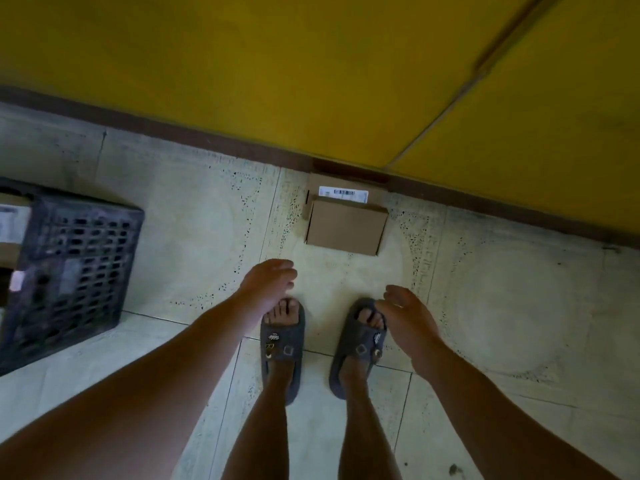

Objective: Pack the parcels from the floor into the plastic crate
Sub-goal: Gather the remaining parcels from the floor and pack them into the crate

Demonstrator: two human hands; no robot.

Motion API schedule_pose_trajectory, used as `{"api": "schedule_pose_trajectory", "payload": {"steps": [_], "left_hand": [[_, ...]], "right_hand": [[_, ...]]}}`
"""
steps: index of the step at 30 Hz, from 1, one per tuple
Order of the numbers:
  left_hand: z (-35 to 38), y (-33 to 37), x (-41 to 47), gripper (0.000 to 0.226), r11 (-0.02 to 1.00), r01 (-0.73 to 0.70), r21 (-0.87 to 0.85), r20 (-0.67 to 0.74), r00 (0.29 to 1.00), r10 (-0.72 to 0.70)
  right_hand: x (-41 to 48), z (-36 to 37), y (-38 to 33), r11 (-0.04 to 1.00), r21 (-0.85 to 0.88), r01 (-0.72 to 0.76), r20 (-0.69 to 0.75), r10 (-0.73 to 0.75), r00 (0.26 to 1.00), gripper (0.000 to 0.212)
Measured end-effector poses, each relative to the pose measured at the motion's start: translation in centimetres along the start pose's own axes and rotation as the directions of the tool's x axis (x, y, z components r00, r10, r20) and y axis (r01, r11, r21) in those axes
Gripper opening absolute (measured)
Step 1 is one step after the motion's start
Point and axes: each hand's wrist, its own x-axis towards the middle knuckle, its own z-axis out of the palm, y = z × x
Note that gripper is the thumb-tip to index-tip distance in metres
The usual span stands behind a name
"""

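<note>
tiled floor (180,237), cardboard parcel (346,226) at the wall (277,64), beyond left grip (268,282) and right grip (405,315), both slack, empty

A plain indoor room, likely a home: pale tiled floor (502,306), yellow wall (242,64), dark skirting (173,133), slippers (282,348) worn.

The left arm (149,379) and right arm (485,400), both bare, reach forward and down from the lower corners, converging toward the middle. The left hand (268,284) hangs back-up, fingers loosely bent, holding nothing. The right hand (407,315), slightly nearer the body and apart from the left, is likewise relaxed and empty.
</note>
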Motion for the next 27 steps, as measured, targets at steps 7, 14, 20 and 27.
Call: {"api": "schedule_pose_trajectory", "payload": {"steps": [7, 14, 20, 27], "left_hand": [[4.2, -0.4, 13.9, 0.051, 0.979, -0.101, 0.178, -0.067, 0.991, 0.115], [7.3, -0.8, 23.1, 0.069, 0.991, -0.106, 0.085, -0.102, 0.988, 0.114], [8.7, -0.5, 24.7, 0.049, 0.985, -0.170, -0.023, -0.096, 0.981, 0.167], [6.1, -2.1, 16.0, 0.042, 0.993, -0.120, -0.012, -0.067, 0.991, 0.119]], "right_hand": [[17.9, 2.6, 1.4, 1.000, 0.011, 0.012, -0.116, -0.011, 0.993, 0.045], [26.9, 3.4, 0.8, 0.990, 0.142, 0.008, -0.211, 0.022, 0.977, 0.060], [28.4, 4.0, 0.5, 0.985, 0.143, 0.092, -0.221, -0.059, 0.974, 0.044], [19.1, 3.2, 1.5, 0.980, 0.178, 0.088, -0.224, -0.047, 0.974, 0.019]]}}
